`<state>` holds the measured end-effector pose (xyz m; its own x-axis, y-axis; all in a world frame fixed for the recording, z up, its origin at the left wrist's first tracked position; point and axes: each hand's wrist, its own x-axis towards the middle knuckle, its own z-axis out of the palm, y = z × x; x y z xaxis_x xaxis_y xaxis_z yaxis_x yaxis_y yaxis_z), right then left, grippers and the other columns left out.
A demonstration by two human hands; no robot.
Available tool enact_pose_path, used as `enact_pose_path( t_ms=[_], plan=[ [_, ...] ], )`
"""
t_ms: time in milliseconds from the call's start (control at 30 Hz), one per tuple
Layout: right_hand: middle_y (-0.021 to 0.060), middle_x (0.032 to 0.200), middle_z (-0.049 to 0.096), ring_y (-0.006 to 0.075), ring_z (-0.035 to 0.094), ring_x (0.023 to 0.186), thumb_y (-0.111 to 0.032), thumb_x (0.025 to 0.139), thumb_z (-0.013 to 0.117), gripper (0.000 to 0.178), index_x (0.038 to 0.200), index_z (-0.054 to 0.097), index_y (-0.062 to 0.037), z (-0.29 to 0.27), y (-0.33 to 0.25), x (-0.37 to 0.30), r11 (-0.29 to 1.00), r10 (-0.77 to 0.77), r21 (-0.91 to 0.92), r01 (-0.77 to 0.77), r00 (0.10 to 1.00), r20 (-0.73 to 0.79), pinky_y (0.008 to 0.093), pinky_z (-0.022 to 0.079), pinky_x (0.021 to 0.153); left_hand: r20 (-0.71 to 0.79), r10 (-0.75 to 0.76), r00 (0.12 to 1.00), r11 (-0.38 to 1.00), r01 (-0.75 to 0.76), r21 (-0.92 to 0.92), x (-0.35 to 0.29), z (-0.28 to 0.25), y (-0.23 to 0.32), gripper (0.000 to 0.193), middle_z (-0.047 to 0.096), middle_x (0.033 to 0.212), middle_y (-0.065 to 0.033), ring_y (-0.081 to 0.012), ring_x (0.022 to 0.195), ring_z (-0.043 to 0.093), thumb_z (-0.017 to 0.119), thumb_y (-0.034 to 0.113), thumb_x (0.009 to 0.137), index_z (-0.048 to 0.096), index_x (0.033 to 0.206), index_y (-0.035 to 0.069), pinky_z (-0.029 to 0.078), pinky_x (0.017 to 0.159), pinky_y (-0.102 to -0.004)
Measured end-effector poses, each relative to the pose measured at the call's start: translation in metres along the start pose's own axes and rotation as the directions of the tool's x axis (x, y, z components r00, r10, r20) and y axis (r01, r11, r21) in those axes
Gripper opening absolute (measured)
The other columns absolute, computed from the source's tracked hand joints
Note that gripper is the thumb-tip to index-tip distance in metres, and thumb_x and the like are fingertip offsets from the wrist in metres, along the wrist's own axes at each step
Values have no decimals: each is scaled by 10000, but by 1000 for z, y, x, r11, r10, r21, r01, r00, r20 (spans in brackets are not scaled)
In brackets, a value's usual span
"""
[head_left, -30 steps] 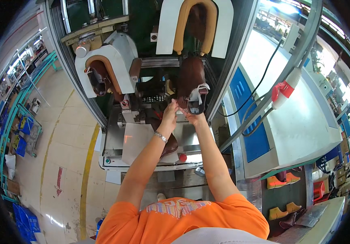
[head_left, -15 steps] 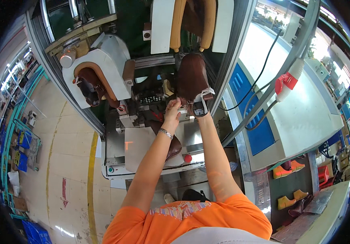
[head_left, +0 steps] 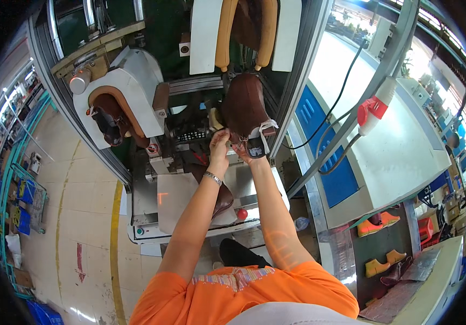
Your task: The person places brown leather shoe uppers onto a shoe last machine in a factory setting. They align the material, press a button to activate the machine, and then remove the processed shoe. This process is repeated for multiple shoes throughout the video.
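A dark brown leather shoe upper hangs between my hands in front of the machine, with a white strap and a dark lining at its near opening. My left hand pinches the upper's near left edge, fingers pressed together. From below, my right hand grips the near opening, its fingers partly hidden by the leather. On the machine's table below my left forearm lies another brown shoe, partly covered by the arm. At the left, a further brown upper sits inside a padded white clamp.
Above the held upper stands a second white clamp with tan pads. A red button is on the table's front edge. To the right are a metal post, a red-and-white plug, a white cabinet and yellow shoe forms.
The view has shifted slightly, moving the scene a little left. My right hand has turned, and its fingers now show beside the opening. A dark trouser leg shows more below the table.
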<state>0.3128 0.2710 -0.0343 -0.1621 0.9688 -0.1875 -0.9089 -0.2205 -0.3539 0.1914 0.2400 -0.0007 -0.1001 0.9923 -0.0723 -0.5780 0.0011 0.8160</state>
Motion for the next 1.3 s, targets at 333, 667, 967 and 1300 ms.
enact_pose_path(
  t_ms=[333, 667, 967, 1300],
  plan=[
    [113, 912, 618, 245, 623, 776, -126, 911, 396, 226, 1017, 554, -4, 10, -8, -16, 992, 24, -122, -26, 1000, -19, 387, 532, 673, -59, -96, 994, 994, 100, 53, -5, -1, -10, 28, 565, 860, 115, -37, 787, 466, 564, 211, 856, 585, 869, 225, 319, 655, -240],
    [-13, 772, 623, 121, 585, 681, -203, 895, 435, 166, 880, 589, -144, 18, -7, -30, 967, 111, -238, -95, 992, 56, 317, 452, 686, -124, -107, 986, 984, 123, 132, 0, 3, -8, 90, 533, 822, 97, -67, 790, 466, 655, 259, 778, 585, 830, 235, 286, 668, -317],
    [-75, 780, 620, 69, 557, 694, -220, 903, 429, 145, 900, 573, -202, 12, 1, -37, 963, 56, -267, -25, 993, 107, 313, 380, 720, -94, -189, 977, 943, 208, 261, 3, 0, 5, 190, 543, 1029, 45, -134, 1020, 484, 601, 267, 816, 541, 995, 245, 271, 859, -420],
    [86, 1044, 617, 228, 582, 953, -176, 693, 703, 394, 1056, 600, -65, -108, -43, -110, 2, -781, -959, 285, 599, 176, 352, 445, 826, 107, -82, 991, 948, 45, 315, -54, -59, 8, 201, 587, 982, 42, -110, 953, 526, 622, 253, 839, 598, 1022, 173, 362, 857, -328]
  ],
)
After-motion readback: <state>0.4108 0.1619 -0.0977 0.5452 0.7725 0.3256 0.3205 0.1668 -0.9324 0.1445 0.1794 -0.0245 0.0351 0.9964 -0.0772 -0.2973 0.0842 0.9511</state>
